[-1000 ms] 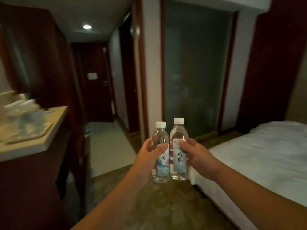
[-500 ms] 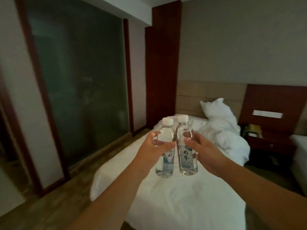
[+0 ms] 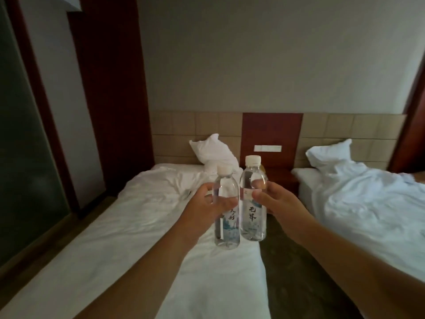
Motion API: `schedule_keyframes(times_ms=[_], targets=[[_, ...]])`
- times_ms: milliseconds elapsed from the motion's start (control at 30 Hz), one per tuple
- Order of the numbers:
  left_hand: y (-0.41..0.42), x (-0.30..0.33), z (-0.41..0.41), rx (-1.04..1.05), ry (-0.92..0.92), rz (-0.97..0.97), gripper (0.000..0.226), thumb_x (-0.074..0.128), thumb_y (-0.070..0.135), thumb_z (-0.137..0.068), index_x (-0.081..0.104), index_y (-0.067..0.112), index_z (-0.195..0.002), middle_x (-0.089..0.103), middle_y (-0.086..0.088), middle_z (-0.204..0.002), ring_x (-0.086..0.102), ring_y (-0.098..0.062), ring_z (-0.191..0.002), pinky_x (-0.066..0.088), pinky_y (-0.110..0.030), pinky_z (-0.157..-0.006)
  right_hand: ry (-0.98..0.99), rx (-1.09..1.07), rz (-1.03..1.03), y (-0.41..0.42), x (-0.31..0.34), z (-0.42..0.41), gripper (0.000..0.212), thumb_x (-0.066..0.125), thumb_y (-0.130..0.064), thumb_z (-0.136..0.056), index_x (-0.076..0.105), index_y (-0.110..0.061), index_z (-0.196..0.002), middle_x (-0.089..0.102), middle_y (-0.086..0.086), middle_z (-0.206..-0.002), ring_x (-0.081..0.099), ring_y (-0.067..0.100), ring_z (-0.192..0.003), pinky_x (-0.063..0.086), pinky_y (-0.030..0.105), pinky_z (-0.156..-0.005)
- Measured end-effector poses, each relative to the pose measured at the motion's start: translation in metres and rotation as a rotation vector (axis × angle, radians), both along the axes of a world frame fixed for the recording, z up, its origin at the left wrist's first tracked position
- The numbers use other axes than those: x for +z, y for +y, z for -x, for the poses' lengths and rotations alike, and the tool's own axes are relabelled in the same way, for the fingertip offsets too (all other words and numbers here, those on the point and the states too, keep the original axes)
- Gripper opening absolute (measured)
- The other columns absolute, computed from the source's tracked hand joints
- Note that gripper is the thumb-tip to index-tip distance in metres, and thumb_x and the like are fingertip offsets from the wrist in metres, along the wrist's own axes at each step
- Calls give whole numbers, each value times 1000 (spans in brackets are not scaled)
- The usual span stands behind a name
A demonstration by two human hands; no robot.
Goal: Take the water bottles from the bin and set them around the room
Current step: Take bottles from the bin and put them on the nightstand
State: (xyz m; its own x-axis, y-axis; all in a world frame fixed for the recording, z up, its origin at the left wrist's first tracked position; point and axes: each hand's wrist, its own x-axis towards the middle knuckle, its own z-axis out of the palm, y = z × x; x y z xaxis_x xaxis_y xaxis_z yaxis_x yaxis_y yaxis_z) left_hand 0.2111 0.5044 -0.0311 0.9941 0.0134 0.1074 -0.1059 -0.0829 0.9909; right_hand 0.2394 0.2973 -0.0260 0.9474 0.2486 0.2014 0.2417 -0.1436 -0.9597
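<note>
Between the two beds, over the gap by the left bed's point(image 3: 138, 226) right edge, each hand holds a bottle upright, caps up, touching side by side. Left hand point(image 3: 202, 212) has fingers curled round the left bottle point(image 3: 226, 223); right hand point(image 3: 279, 204) pinches the right bottle point(image 3: 253, 215), labelled "无界", and stands nearer the nightstand point(image 3: 281, 178) straight ahead. Left label reads partly "好"; the rest is hidden.

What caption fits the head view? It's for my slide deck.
Left hand and right hand each hold a capped water bottle upright between two white beds.
</note>
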Motion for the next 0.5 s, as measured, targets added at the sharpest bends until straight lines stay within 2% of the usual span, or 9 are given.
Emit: schedule_keyframes(times_ms=[100, 167, 233, 333, 500], targets=[[-28, 2, -51, -41, 30, -43, 66, 83, 46, -72, 54, 28, -128, 72, 1, -118, 71, -20, -104, 54, -49, -98, 20, -99, -46, -27, 3, -40, 23, 68, -41, -87, 68, -34, -109, 77, -13, -102, 73, 12, -99, 53, 41, -95], [-49, 3, -84, -42, 33, -75, 63, 80, 46, -78, 51, 27, -131, 68, 0, -123, 68, -22, -109, 52, -50, -101, 36, -132, -60, -47, 3, -66, 26, 68, -37, -90, 67, -30, -114, 77, -9, -106, 73, 14, -102, 51, 47, -102], [-71, 4, -118, -32, 24, -70, 64, 79, 47, -79, 50, 28, -132, 66, 1, -124, 67, -22, -110, 52, -49, -100, 49, -145, -45, -69, 2, -92, 28, 68, -37, -90, 67, -26, -116, 77, -8, -106, 73, 13, -100, 50, 50, -104], [-104, 3, -172, -41, 19, -25, 61, 81, 43, -78, 51, 30, -130, 67, 1, -120, 68, -21, -106, 54, -47, -97, 55, -140, -2, -108, -2, -138, 21, 67, -33, -92, 68, -28, -112, 77, -8, -105, 73, 14, -101, 49, 53, -105], [-171, -3, -271, -85, 9, 1, 59, 78, 35, -83, 51, 29, -135, 64, -7, -130, 63, -27, -116, 48, -53, -105, 47, -55, 36, -182, -8, -235, 24, 68, -28, -92, 69, -28, -116, 76, -3, -115, 71, 19, -110, 46, 55, -107]])
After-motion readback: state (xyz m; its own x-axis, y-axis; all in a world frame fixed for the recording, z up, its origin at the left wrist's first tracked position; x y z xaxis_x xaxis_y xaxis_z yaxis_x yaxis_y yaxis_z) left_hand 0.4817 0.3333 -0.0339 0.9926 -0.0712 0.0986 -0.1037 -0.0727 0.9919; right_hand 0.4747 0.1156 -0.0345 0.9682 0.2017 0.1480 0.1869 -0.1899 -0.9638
